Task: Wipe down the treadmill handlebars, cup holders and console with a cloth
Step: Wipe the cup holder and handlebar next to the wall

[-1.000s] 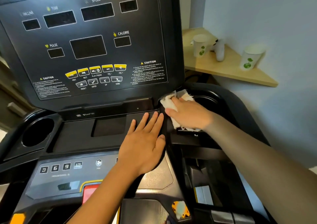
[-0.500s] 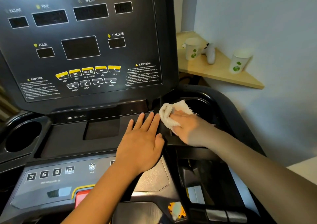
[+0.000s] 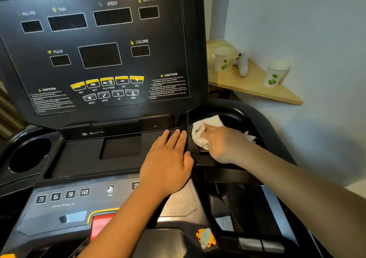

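Observation:
The black treadmill console [image 3: 103, 56] fills the upper left, with dark displays and yellow buttons. My right hand [image 3: 223, 145] grips a bunched white cloth [image 3: 204, 131] against the inner rim of the right cup holder [image 3: 237, 123]. Flat on the black tray below the console lies my left hand [image 3: 168, 162], fingers straight and together. The left cup holder [image 3: 29, 155] sits at the left edge. A curved black handlebar [image 3: 273, 131] wraps around the right cup holder.
A wooden corner shelf [image 3: 257, 91] on the right wall holds two paper cups [image 3: 222, 60] [image 3: 275, 73] and a white controller [image 3: 243, 65]. Lower panel carries number buttons [image 3: 63, 195], a fan button [image 3: 110, 189] and a red stop button [image 3: 101, 224].
My right hand has pulled the cloth from a flat spread into a bunch and shifted it slightly toward the cup holder's inner rim. My left hand stays flat on the tray.

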Motion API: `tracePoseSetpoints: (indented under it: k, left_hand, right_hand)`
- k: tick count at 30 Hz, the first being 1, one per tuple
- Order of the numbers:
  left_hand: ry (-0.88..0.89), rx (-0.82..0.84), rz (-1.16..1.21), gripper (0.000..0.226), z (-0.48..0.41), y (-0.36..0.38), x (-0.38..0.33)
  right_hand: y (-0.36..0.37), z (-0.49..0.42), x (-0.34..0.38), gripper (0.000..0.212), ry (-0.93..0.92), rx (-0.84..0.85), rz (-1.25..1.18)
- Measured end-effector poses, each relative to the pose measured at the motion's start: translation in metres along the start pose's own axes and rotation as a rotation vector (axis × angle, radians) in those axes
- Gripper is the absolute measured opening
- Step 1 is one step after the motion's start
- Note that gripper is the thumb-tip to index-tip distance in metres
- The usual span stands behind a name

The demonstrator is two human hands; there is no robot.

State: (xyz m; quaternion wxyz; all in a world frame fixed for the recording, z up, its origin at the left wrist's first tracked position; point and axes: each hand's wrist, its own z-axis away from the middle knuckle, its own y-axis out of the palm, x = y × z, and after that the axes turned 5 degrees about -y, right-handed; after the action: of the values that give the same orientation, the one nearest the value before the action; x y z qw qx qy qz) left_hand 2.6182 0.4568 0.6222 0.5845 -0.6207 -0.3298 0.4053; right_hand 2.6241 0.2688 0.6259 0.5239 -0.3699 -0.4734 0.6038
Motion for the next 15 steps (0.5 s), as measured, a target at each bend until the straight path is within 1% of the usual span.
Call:
tracePoseSetpoints:
  k: [3, 5, 9, 12, 15]
  left_hand:
    - [-0.002, -0.003, 0.002, 0.073, 0.001, 0.000, 0.001]
    - [-0.005, -0.010, 0.018, 0.070, 0.001, 0.000, 0.001]
    - [-0.003, -0.041, 0.042, 0.065, -0.001, -0.002, -0.001]
    - [0.025, -0.081, 0.108, 0.059, 0.001, -0.003, -0.002]
    - [0.097, -0.124, 0.099, 0.057, 0.001, -0.003, -0.003]
  right_hand:
    - [-0.011, -0.022, -0.003, 0.059, 0.079, 0.022, 0.061]
    - [-0.018, -0.039, -0.004, 0.063, 0.106, 0.010, 0.060]
    - [-0.022, -0.054, -0.002, 0.057, 0.182, -0.074, -0.021]
    - [-0.011, -0.048, -0.005, 0.050, 0.101, -0.035, -0.035]
    - [-0.005, -0.024, -0.006, 0.042, 0.003, 0.090, -0.006]
